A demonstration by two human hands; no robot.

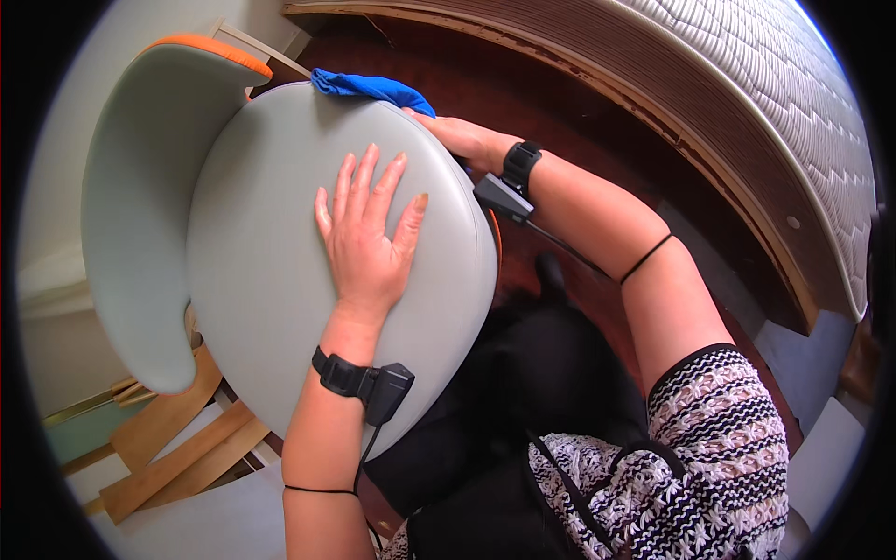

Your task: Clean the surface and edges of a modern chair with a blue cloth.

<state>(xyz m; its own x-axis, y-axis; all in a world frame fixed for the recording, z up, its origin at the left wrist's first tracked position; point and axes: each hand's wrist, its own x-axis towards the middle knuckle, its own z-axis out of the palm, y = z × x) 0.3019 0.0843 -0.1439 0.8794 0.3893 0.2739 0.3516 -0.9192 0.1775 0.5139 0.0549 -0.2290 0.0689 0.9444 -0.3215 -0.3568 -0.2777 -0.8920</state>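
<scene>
In front of me is a chair with a rounded grey-green seat cushion [266, 224], smooth like leather. Its curved backrest [140, 189] stands on the left, with orange along its outer side. My left hand [367, 245] lies flat on the cushion, palm down and fingers spread, holding nothing. At the cushion's far right edge, my right hand [469, 140] has hold of a bunched blue cloth [374, 87]. The cloth lies against the rim of the seat; some of my right fingers are hidden behind the edge and the cloth.
A white quilted mattress [777, 91] rests on a brown bed base [630, 91] along the far right. Wooden boards [182, 455] lie at lower left beside the chair. Dark red floor [560, 140] shows between chair and bed. Each wrist wears a strapped device with a cable.
</scene>
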